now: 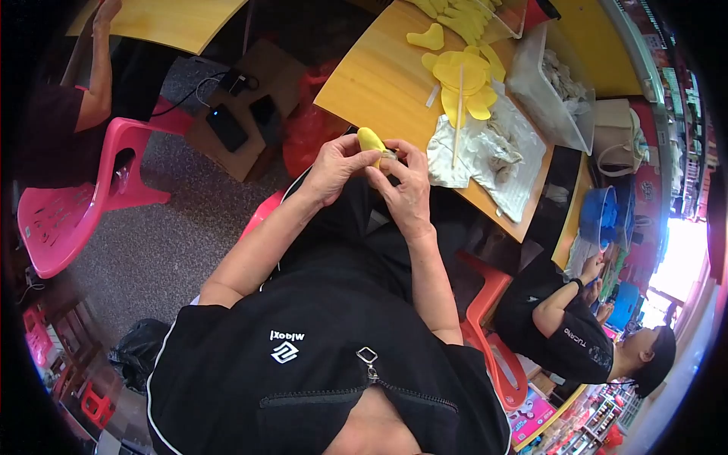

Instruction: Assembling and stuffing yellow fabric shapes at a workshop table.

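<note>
A small yellow felt-like piece, rounded at its tip, is held up between my two hands at the table's front edge. My left hand pinches it from the left with thumb and fingers. From the right, my right hand closes its fingertips at the lower end of the piece, where a bit of pale material shows between them. Just right of my hands, a white plastic bag lies on the wooden table with greyish-white fluffy stuffing on it. A thin pale stick rests across the bag and several flat yellow pieces.
A clear bin with stuffing stands at the table's right. More yellow pieces lie farther back. Phones rest on a cardboard box at left, near a pink chair. People sit at the far left and at right, near a red chair.
</note>
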